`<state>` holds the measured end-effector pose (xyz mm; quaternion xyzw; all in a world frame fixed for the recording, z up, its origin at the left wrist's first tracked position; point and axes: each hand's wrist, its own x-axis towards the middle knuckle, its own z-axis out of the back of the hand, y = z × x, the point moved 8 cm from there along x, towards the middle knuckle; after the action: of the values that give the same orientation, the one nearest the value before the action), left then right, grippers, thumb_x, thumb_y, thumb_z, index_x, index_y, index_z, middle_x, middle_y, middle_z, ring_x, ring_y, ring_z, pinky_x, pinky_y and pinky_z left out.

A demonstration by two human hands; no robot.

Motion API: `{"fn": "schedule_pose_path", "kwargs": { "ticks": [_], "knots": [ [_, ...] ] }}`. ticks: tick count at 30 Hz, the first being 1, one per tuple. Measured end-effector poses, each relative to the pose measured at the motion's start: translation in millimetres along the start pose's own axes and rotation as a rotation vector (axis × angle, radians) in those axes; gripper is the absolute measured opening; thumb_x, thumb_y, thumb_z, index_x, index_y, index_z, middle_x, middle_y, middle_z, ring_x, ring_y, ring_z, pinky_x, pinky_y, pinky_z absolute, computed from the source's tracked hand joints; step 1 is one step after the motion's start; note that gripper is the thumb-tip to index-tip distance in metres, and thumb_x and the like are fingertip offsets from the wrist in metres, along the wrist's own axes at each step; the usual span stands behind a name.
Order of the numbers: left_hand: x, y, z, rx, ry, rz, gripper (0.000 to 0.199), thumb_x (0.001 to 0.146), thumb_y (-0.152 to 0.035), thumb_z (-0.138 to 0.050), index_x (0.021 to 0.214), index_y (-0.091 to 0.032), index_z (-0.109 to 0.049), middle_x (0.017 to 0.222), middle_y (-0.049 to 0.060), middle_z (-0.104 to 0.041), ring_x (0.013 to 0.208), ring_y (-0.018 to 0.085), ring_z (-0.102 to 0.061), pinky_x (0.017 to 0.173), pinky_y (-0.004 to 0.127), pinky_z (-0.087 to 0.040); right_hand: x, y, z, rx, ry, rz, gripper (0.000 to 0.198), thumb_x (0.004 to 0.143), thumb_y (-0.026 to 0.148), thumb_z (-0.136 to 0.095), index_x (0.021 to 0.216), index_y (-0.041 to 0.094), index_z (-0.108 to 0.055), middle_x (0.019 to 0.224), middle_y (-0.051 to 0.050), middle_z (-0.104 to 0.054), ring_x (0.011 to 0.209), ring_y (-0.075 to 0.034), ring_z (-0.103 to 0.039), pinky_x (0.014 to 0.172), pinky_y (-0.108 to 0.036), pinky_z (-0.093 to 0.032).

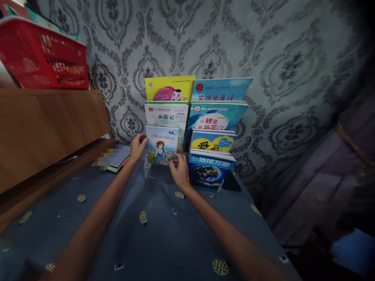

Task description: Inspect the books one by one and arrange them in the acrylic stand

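Observation:
A small children's book [161, 146] with a girl on its cover stands upright at the front left of a clear acrylic book stand [147, 170]. My left hand [138, 147] has its curled fingers at the book's left edge. At the lower right corner, thumb and fingers of my right hand [180, 169] close on the same book and cover part of it. Behind it rise a pale storybook [183, 117] and a yellow book [170, 84]. The stand's right column holds a blue Earth book [209, 171], a yellow-and-blue book [212, 141], and teal and blue books [219, 113].
Several books lie in a small pile [118, 156] to the left, partly blurred out. A red plastic basket [61, 62] sits on a wooden cabinet [52, 128]. The stand rests on a dark patterned cloth [155, 242] against a papered wall [281, 101]. A curtain [319, 187] hangs at right.

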<state>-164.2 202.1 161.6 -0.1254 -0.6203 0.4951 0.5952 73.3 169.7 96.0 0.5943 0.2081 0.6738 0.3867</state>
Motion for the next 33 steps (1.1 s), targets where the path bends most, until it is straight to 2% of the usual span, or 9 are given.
{"fn": "schedule_pose_path", "kwargs": {
  "ticks": [7,13,20,23,25,28,31,33],
  "knots": [
    [-7.2,-3.0,0.4,0.025,0.008,-0.02,0.034,0.088,-0.05,-0.051,0.096,-0.018,-0.06,0.088,0.004,-0.065,0.082,0.018,-0.062,0.059,0.023,-0.049,0.5,3.9,4.4,-0.012,0.002,-0.004,0.037,0.085,0.02,-0.053,0.121,0.019,-0.062,0.122,-0.014,-0.059,0.09,-0.023,-0.068,0.073,-0.039,-0.06],
    [-14.4,-4.3,4.5,0.046,0.006,-0.055,0.033,0.093,-0.05,-0.047,0.089,-0.019,-0.058,0.083,0.003,-0.063,0.083,0.019,-0.061,0.064,0.025,-0.049,-2.3,8.2,5.4,-0.016,0.015,-0.002,0.036,0.085,0.02,-0.053,0.12,0.019,-0.062,0.118,-0.012,-0.06,0.087,-0.02,-0.067,0.07,-0.033,-0.059],
    [-21.7,7.2,11.1,0.039,-0.013,-0.008,0.041,0.098,-0.054,-0.038,0.1,-0.019,-0.06,0.093,0.006,-0.069,0.089,0.02,-0.066,0.065,0.026,-0.05,-3.7,8.6,7.4,0.01,0.001,-0.021,0.034,0.085,0.022,-0.054,0.118,0.021,-0.064,0.116,-0.012,-0.061,0.086,-0.021,-0.066,0.07,-0.035,-0.06],
    [-34.8,24.7,16.4,0.287,0.017,0.017,0.043,0.102,-0.046,-0.027,0.109,-0.019,-0.06,0.1,0.008,-0.07,0.094,0.021,-0.067,0.074,0.029,-0.054,-17.0,16.5,8.6,0.008,0.024,0.0,0.031,0.088,0.023,-0.052,0.116,0.021,-0.065,0.122,-0.012,-0.06,0.086,-0.021,-0.067,0.074,-0.036,-0.06],
    [-48.9,41.5,23.6,0.496,0.051,0.055,0.038,0.102,-0.04,-0.031,0.11,-0.019,-0.062,0.106,0.011,-0.071,0.103,0.024,-0.066,0.089,0.037,-0.053,-37.1,23.5,6.0,-0.006,0.092,0.034,0.029,0.09,0.024,-0.051,0.116,0.022,-0.066,0.125,-0.012,-0.06,0.087,-0.021,-0.068,0.078,-0.037,-0.06],
    [-69.6,66.0,46.2,0.654,0.033,0.128,0.029,0.093,-0.034,-0.051,0.111,-0.016,-0.065,0.123,0.021,-0.067,0.127,0.037,-0.054,0.111,0.057,-0.037,-80.1,26.4,-1.7,-0.02,0.265,0.049,0.028,0.092,0.022,-0.05,0.114,0.024,-0.067,0.126,-0.012,-0.061,0.084,-0.02,-0.068,0.079,-0.037,-0.059],
    [-81.0,90.7,71.8,0.892,0.057,0.25,0.043,0.09,-0.033,-0.054,0.127,-0.01,-0.059,0.144,0.031,-0.052,0.145,0.047,-0.034,0.114,0.074,-0.019,-118.8,19.8,-4.5,-0.043,0.404,0.037,0.027,0.091,0.018,-0.049,0.109,0.025,-0.068,0.124,-0.011,-0.064,0.083,-0.019,-0.069,0.082,-0.039,-0.059],
    [-83.5,104.8,82.8,1.066,0.142,0.313,0.052,0.092,-0.034,-0.052,0.136,-0.006,-0.053,0.152,0.033,-0.043,0.148,0.047,-0.029,0.113,0.078,-0.015,-133.4,13.7,-4.3,-0.053,0.464,0.033,0.025,0.089,0.016,-0.051,0.103,0.025,-0.07,0.118,-0.011,-0.066,0.088,-0.022,-0.07,0.082,-0.041,-0.059]
  ]
}}
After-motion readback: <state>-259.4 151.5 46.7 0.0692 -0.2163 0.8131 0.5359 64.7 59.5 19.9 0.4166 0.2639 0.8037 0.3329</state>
